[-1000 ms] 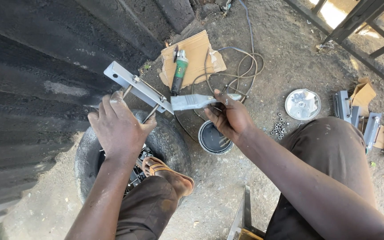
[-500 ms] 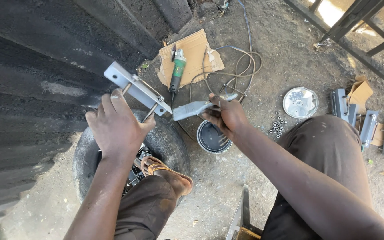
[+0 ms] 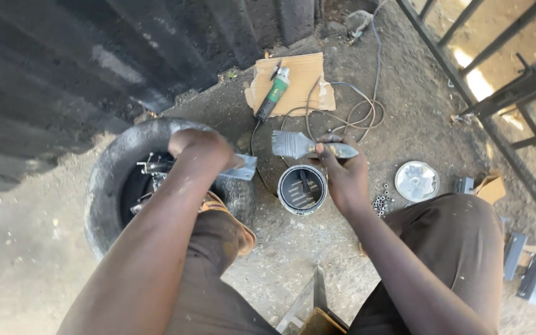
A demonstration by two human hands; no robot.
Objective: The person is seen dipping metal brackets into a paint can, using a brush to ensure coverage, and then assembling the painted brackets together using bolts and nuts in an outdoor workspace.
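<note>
One paintbrush (image 3: 296,144) with grey-coated bristles sits clenched in the right hand (image 3: 344,177), just above the open paint can (image 3: 303,190) on the dirt floor. Left of the can, the left hand (image 3: 201,151) grips a grey metal bracket (image 3: 242,169) over a black tyre (image 3: 110,180), fingers wrapped around it. Beyond the can: green angle grinder (image 3: 272,94) on cardboard (image 3: 305,77) with looped cable; right of the can, small nuts (image 3: 381,203) and a round metal lid (image 3: 416,181).

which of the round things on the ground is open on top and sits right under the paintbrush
The small paint tin, open-topped and dark inside, directly below the paintbrush in the right hand. The tyre lies left; the silver lid lies right.
</note>
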